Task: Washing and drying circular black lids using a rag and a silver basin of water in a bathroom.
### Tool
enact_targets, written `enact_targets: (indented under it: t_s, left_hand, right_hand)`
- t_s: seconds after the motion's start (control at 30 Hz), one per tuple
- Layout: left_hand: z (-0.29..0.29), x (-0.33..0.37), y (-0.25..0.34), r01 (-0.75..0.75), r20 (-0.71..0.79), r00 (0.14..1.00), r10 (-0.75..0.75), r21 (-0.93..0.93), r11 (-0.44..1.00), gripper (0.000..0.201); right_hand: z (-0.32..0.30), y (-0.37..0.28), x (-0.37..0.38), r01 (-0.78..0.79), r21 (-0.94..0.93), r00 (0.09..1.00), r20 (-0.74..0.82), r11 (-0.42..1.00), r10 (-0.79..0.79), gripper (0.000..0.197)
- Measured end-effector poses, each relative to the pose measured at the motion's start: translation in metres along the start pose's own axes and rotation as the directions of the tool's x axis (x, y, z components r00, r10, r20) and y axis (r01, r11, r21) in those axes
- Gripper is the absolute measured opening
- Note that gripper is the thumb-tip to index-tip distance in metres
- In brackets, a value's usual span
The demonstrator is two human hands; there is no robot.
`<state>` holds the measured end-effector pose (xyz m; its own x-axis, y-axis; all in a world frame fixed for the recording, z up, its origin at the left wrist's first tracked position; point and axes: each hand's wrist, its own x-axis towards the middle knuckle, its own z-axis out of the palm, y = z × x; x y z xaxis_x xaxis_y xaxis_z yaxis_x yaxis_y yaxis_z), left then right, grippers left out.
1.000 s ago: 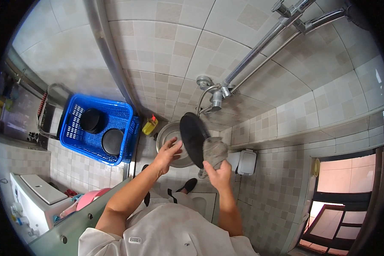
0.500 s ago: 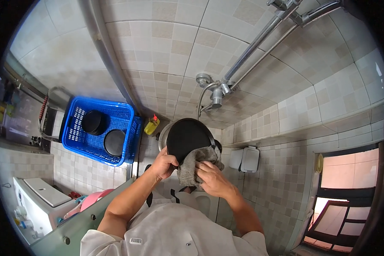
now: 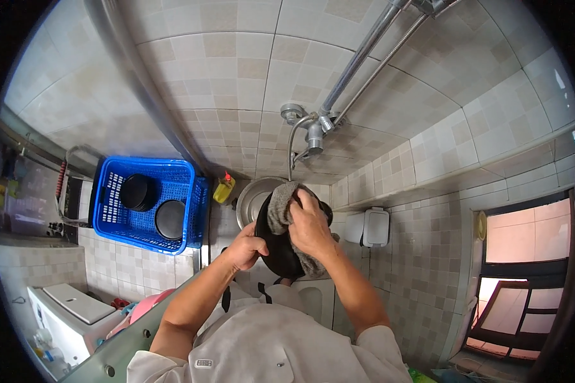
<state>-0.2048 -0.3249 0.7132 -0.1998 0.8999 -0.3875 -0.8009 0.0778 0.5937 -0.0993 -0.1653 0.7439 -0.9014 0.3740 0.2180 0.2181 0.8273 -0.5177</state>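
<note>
My left hand (image 3: 245,247) grips the left edge of a round black pan (image 3: 276,249), its thumb on the near face. The pan is tilted in front of my body. A grey cloth (image 3: 278,209) lies across the pan's upper and right side, bunched under the fingers of my right hand (image 3: 310,226), which presses it against the pan. Part of the cloth hangs below my right wrist. Behind the pan sits a round metal basin (image 3: 252,199), partly covered by it.
To the left stands a blue plastic basket (image 3: 193,185) holding black round pans (image 3: 170,220). A yellow bottle with a red cap (image 3: 223,190) is beside it. A wall faucet (image 3: 314,139) is above the basin. A lidded white bin (image 3: 375,227) stands at right.
My right hand and the cloth have moved up across the pan from its lower right edge. The pan has turned and dropped slightly, showing more of the basin. The whole view has shifted a little.
</note>
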Motion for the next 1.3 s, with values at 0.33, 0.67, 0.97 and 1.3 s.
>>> enact_targets:
  t_s: [0.33,0.67,0.97,1.3]
  left_hand:
    - [-0.024,-0.002,0.023,-0.061,-0.054,0.997,0.058,-0.043,0.997,0.079]
    - [-0.02,-0.01,0.026,-0.144,-0.114,0.982,0.151,0.068,0.987,0.083]
    - [-0.003,-0.006,0.006,0.0,-0.035,0.999,0.003,0.099,0.995,0.074]
    - [-0.003,-0.011,0.006,-0.02,-0.066,0.998,0.024,0.058,0.998,0.081]
  right_hand:
    - [-0.008,-0.023,-0.033,0.068,0.341,0.872,0.436,0.938,-0.222,0.017]
    - [0.001,0.025,-0.032,-0.175,-0.301,0.951,0.194,0.938,0.239,0.016]
    - [-0.015,-0.013,0.009,-0.024,0.084,0.995,0.101,0.996,0.016,0.032]
    - [-0.002,0.036,-0.007,0.025,-0.304,0.998,0.063,0.952,-0.006,0.022]
